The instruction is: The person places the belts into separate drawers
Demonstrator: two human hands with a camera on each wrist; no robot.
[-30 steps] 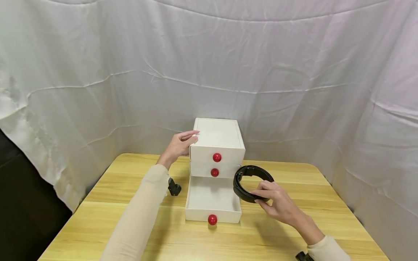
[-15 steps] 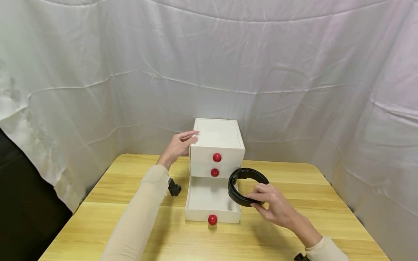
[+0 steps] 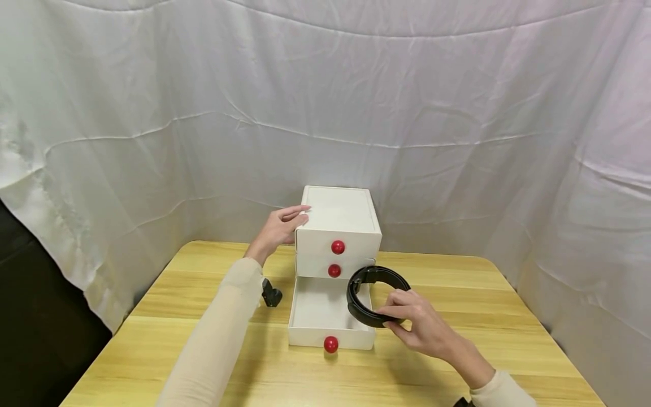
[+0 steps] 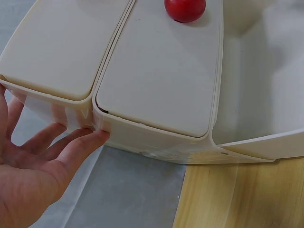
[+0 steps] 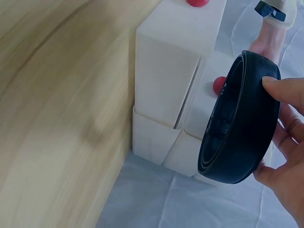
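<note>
White-draped wooden table (image 3: 458, 339): right hand (image 3: 417, 325) pinching coiled black belt (image 3: 373, 294), apparently over open drawer (image 3: 328, 316); left hand (image 3: 277, 229) flat against drawer box (image 3: 338, 217).

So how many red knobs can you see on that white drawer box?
3: top drawer knob, middle drawer knob, and the knob on the pulled-out bottom drawer. None appear hidden.

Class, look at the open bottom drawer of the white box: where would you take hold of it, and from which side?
Pinch the red ball knob on the open drawer front, coming from the near side. It juts out from a flat face, the only graspable part. The right hand with the coiled black belt crowds its right wall.
</note>
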